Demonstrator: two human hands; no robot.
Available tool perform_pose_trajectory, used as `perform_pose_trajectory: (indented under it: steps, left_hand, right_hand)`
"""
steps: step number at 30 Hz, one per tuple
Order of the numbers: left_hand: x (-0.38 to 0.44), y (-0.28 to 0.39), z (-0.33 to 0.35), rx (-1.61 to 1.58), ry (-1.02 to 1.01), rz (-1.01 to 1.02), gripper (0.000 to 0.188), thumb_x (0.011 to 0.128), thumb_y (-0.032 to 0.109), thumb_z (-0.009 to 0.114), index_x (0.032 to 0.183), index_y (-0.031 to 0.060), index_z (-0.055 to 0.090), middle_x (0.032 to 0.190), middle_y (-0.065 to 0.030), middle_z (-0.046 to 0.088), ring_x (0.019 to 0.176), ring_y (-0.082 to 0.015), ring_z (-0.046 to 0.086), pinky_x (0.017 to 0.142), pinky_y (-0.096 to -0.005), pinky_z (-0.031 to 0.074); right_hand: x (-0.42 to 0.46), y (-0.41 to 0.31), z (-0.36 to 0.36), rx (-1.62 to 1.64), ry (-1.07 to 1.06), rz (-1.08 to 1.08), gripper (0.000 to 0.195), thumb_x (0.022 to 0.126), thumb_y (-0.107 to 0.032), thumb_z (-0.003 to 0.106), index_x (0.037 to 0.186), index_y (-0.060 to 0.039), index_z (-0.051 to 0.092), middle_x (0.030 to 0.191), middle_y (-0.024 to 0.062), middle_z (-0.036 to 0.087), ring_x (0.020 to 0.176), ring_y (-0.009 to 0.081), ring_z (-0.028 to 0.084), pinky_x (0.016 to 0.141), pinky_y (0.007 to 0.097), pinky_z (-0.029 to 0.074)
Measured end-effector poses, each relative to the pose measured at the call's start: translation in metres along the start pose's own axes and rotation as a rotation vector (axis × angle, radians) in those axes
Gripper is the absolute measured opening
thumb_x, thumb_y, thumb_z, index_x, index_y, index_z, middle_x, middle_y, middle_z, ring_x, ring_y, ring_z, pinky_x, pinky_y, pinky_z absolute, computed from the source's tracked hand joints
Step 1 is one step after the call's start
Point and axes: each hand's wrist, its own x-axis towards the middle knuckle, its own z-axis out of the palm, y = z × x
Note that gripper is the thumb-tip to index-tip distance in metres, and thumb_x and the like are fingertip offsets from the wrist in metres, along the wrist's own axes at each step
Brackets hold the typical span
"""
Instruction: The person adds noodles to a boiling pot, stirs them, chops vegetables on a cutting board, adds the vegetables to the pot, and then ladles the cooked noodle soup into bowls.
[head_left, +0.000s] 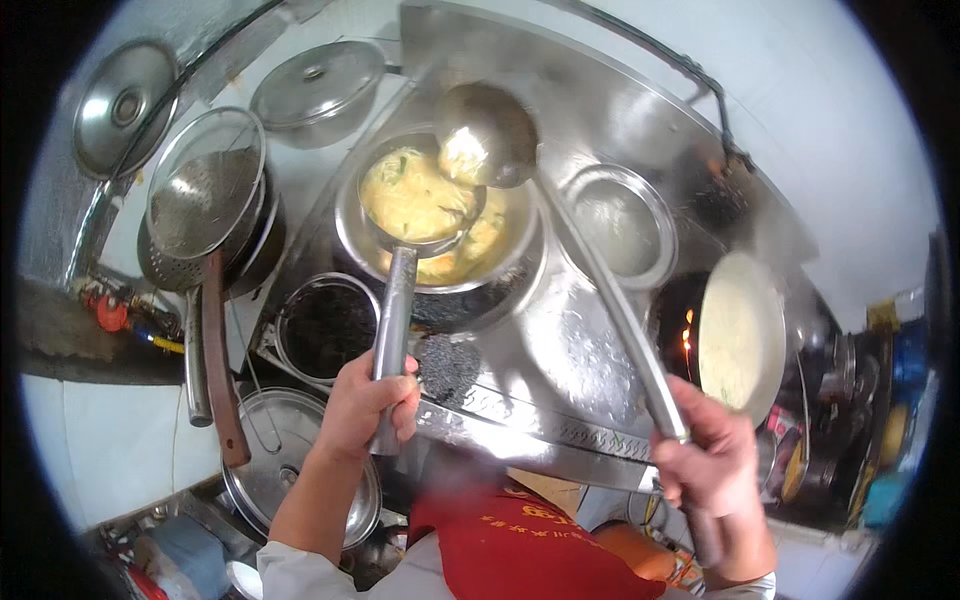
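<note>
My left hand (379, 409) is closed round the metal handle of a round scoop or strainer (396, 352), whose bowl holds yellowish soupy food (420, 195). That bowl is over a steel basin (349, 232) with more of the same food, on the stove. My right hand (709, 446) grips the long handle of a large metal ladle (491, 135). The ladle's bowl hangs above the basin, partly over the scoop's upper right edge; whether it holds anything is hidden.
A tilted wok (742, 337) with pale liquid stands beside flames at right. Behind is a steel pot of liquid (619, 225). Strainers (206, 202) rest on a pot at left. A dark-filled container (328, 326), lidded pot (319, 90) and pot lid (262, 450) are nearby.
</note>
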Motion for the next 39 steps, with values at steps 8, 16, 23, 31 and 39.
perform_pose_trajectory:
  steps: [8,16,23,31,39]
  left_hand:
    - [-0.055,-0.066,0.125,0.233,-0.307,-0.081,0.024,0.079,0.001,0.059,0.101,-0.0032,0.051,0.06,-0.0099,0.053,0.044,-0.0175,0.05,0.042,-0.0315,0.041]
    - [-0.142,-0.228,0.333,0.126,-0.83,-0.202,0.025,0.087,0.002,0.054,0.111,-0.0057,0.053,0.074,-0.0114,0.056,0.048,-0.0124,0.046,0.039,-0.0273,0.041]
    - [-0.229,-0.418,0.508,0.266,-1.193,-0.566,0.023,0.088,0.004,0.058,0.109,-0.0024,0.053,0.074,-0.0113,0.059,0.049,-0.0138,0.048,0.041,-0.0291,0.041]
    - [-0.387,-0.65,0.634,0.668,-1.429,-0.937,0.026,0.083,0.004,0.061,0.107,-0.0052,0.054,0.069,-0.0102,0.057,0.049,-0.0131,0.051,0.039,-0.0278,0.044]
    - [-0.582,-0.876,0.694,1.007,-1.624,-1.463,0.029,0.084,0.006,0.065,0.11,0.0009,0.051,0.077,-0.0107,0.06,0.053,-0.015,0.051,0.047,-0.031,0.042]
  right_hand:
    - [-0.194,0.095,-0.081,0.538,0.313,-0.162,0.065,0.083,-0.006,0.065,0.142,0.0071,0.041,0.068,0.0123,0.058,0.043,0.0108,0.046,0.037,0.0241,0.039]
    - [-0.454,0.249,-0.147,1.212,0.435,-0.052,0.051,0.091,-0.012,0.058,0.135,0.0087,0.041,0.076,0.0138,0.055,0.048,0.0124,0.048,0.038,0.0259,0.042]
    - [-0.621,0.315,-0.144,1.499,0.876,-0.085,0.055,0.089,-0.01,0.059,0.138,0.0054,0.04,0.077,0.0145,0.052,0.043,0.0139,0.044,0.034,0.0275,0.035]
    - [-0.781,0.372,-0.18,1.089,1.539,0.006,0.065,0.086,-0.004,0.064,0.144,0.0036,0.037,0.082,0.0105,0.06,0.057,0.0114,0.055,0.052,0.0221,0.046]
    - [-0.93,0.468,-0.213,0.424,1.927,0.833,0.064,0.079,-0.001,0.072,0.137,0.0073,0.046,0.088,0.0094,0.063,0.077,0.0102,0.06,0.073,0.0228,0.048]
